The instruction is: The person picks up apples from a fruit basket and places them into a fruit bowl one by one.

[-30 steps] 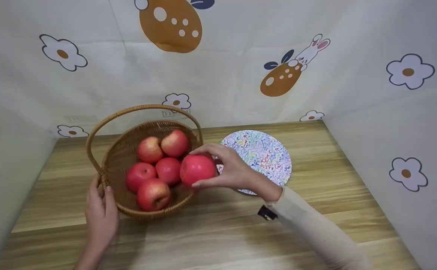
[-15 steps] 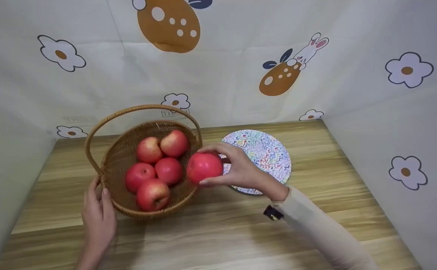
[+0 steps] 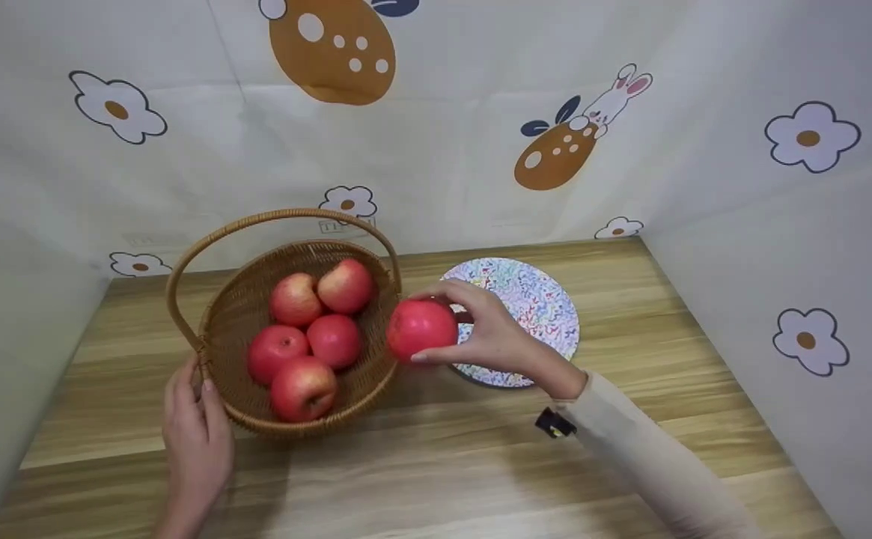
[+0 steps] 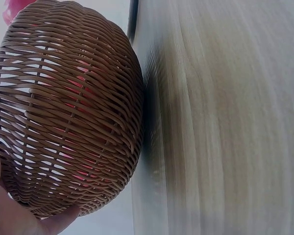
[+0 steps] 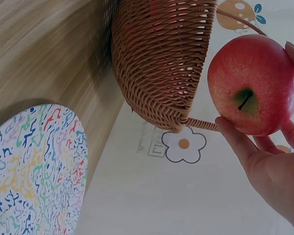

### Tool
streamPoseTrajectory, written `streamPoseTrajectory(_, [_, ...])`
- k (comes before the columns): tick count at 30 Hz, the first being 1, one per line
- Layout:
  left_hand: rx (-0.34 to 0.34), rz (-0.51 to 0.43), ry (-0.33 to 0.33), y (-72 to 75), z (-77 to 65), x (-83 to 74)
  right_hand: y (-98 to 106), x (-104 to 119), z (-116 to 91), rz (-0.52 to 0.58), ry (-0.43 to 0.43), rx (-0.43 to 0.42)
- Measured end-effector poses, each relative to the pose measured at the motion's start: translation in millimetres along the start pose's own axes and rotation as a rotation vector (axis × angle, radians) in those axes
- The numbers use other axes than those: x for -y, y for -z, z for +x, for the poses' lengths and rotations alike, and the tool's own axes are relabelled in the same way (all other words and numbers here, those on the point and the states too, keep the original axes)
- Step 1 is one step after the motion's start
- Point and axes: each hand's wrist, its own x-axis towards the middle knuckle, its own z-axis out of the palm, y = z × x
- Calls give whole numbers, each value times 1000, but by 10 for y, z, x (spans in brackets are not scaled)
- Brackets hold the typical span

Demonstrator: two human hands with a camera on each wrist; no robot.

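Observation:
A brown wicker basket (image 3: 235, 314) with a tall arched handle stands on the table at left of centre in the head view. Several red apples (image 3: 305, 389) lie inside it. My left hand (image 3: 194, 442) holds the basket's left side near the foot of the handle. The left wrist view shows the woven wall (image 4: 68, 107) close up, with thumb and fingers at its edge. My right hand (image 3: 492, 337) grips a red apple (image 3: 422, 331) between thumb and fingers, just off the basket's right rim. Seen from the right wrist, this apple (image 5: 264, 73) has its stem hollow facing the camera.
A round board (image 3: 548, 314) with a multicoloured squiggle pattern lies on the wood-grain table (image 3: 675, 404) right of the basket, partly behind my right hand. Pale cloth walls (image 3: 450, 150) with printed flowers and fruit enclose the back and sides.
My right hand has carried the apple rightward, from over the basket's right rim to just beyond it, toward the patterned board. My left hand stays at the basket with little shift.

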Motion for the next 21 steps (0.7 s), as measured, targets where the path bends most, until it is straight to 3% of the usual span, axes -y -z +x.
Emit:
streamPoseTrajectory(13, [27, -4, 38, 7, 0, 3, 101, -79, -46, -22, -83, -22])
streamPoseTrajectory(21, [10, 1, 27, 2, 1, 1, 131, -163, -45, -35, -118, -37])
